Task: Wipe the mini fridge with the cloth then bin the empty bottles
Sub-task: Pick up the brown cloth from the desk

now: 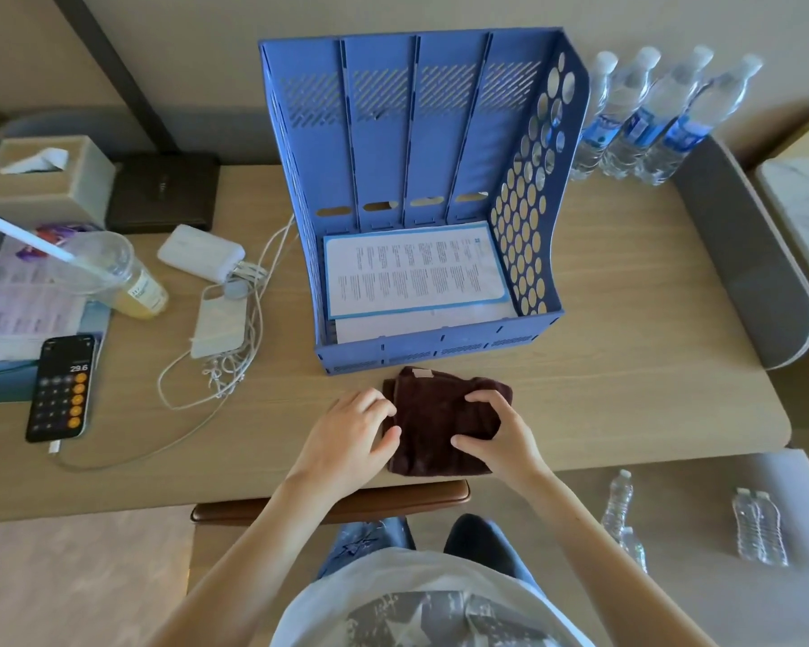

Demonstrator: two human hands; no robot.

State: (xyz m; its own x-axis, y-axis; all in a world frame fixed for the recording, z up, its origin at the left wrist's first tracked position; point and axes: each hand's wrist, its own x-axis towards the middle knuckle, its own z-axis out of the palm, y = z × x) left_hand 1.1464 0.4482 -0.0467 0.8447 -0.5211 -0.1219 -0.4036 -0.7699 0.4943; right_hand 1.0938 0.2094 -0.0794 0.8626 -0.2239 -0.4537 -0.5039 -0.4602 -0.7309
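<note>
Two hands: the left hand (pixel 351 436) pinches the left edge of the cloth (pixel 440 413) with curled fingers; the right hand (pixel 496 436) bunches its right half between fingers and thumb.
Cloth: dark brown, folded, lying on the near edge of the desk (pixel 627 319), just in front of the file rack (pixel 384 133).
File rack: blue plastic with four upright slots at the far side and a side wall full of round holes; a printed sheet (pixel 412 273) lies flat in its tray.
Desk: pale wood-grain top with grey padded ends left and right, set against a beige wall.
Desk, left part: a phone (pixel 61 389) showing a calculator, plugged into a white cable; two white chargers (pixel 202 252) in a tangle of cords; a plastic cup (pixel 113 273) with a straw and yellow drink; a tissue box (pixel 47 179) at the far left.
Desk, far right: four labelled water bottles (pixel 650 119) stand in a row by the wall, just right of the rack.
Floor: clear bottles (pixel 760 530) lie on the right below the desk, well apart from the cloth.
Chair: a brown back rail (pixel 332 502) sits just under the near desk edge.
</note>
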